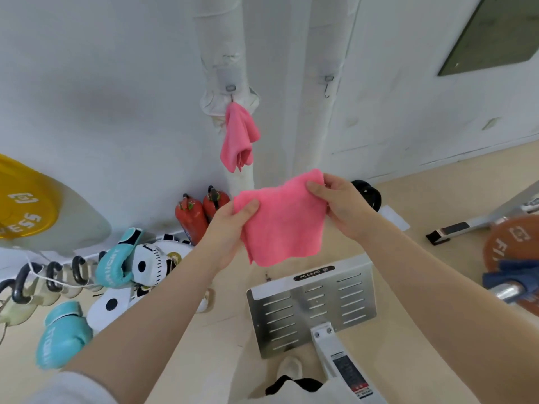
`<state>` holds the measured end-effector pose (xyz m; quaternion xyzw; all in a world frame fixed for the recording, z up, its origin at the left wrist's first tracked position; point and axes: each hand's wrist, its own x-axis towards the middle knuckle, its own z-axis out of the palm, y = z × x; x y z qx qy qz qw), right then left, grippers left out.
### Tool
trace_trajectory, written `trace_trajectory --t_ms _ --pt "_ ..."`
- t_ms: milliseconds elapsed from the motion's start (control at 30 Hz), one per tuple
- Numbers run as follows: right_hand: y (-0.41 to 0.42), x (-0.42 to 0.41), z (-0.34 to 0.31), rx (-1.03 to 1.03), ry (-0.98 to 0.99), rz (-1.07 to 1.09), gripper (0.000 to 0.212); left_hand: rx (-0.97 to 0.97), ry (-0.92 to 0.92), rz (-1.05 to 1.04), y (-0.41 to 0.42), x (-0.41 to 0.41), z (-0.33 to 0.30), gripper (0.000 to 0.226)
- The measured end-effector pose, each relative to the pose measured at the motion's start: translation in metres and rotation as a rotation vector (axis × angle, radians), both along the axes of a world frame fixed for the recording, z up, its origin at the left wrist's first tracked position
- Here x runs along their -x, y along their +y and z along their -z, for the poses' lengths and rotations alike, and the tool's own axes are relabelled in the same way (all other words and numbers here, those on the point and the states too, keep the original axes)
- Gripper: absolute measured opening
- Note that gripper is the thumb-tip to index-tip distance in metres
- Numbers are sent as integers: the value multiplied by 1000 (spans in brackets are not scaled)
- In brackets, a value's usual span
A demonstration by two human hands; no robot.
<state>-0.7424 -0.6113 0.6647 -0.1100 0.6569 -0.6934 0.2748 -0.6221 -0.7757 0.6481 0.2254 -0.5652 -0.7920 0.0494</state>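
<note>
I hold a pink cloth (284, 220) spread out in front of me at chest height. My left hand (230, 228) pinches its left edge with the thumb on top. My right hand (339, 204) pinches its upper right corner. A second pink cloth (237, 138) hangs bunched from a small hook (231, 89) on a white wrapped pipe (221, 53) straight ahead, just above and behind the held cloth. On the neighbouring pipe, a second hook (328, 83) carries nothing.
Two red fire extinguishers (198, 214) stand at the wall base. Teal boxing gloves (116, 263), white pads and several kettlebells (52, 278) lie at left, under a yellow weight plate (20, 199). A metal footplate (312, 304) sits below; a barbell with an orange plate (513, 246) lies at right.
</note>
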Motion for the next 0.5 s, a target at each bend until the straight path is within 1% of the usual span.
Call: trace_trajectory --t_ms 67,133,167,200,233,267,300,367,433,500 --pt "4 15 1 -64 55 101 14 125 2 -137 8 17 -2 25" --pt "9 28 2 -53 70 139 4 257 33 -250 11 33 -3 17" --pt "11 34 1 -25 74 138 4 304 57 -288 12 40 -6 13" --pt "14 39 1 23 75 121 6 353 84 -287 12 45 -11 24" --pt "17 43 -1 79 76 92 9 362 116 -257 12 50 -14 34" --pt "18 46 -4 122 88 67 12 346 149 -216 11 55 -17 36" --pt "19 48 -6 132 117 53 11 333 175 -191 9 59 -19 29" --pt "19 51 -12 67 198 63 9 306 177 -191 5 67 -22 13" --pt "18 54 -19 1 236 105 12 216 187 -165 4 73 -22 14" --pt "18 57 -24 19 184 137 13 151 203 -82 6 78 -22 17"
